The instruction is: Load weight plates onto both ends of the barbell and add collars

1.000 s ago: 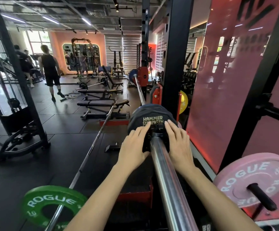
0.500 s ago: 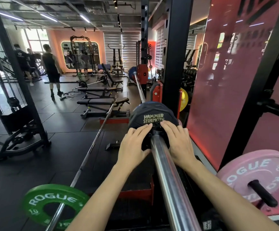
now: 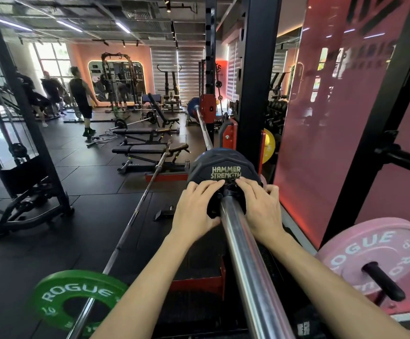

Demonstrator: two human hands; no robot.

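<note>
Both hands at the collar (image 3: 226, 195) on the barbell sleeve (image 3: 243, 243), seated against the black Hammer Strength plate (image 3: 220, 165). Left hand (image 3: 195, 211): grip closed on the collar, fingers over the top, thumb curled beneath by the bar. Right hand (image 3: 260, 209): fingers lie over the collar's right side and the plate face; whether they clamp it or just press, cannot tell. Versus the earlier frames, both hands have crept forward and tightened on the collar; the plate sits in the same spot, flush inboard near the rack upright (image 3: 258, 94). Judgement: this end is plated and the collar is being locked, step nearly finished. Blue plate (image 3: 193, 106) shows at the far end; a collar there can't be made out. Green Rogue plate (image 3: 76, 297) on another bar on the floor, pink Rogue plate (image 3: 375, 253) on a storage peg, both untouched.
</note>
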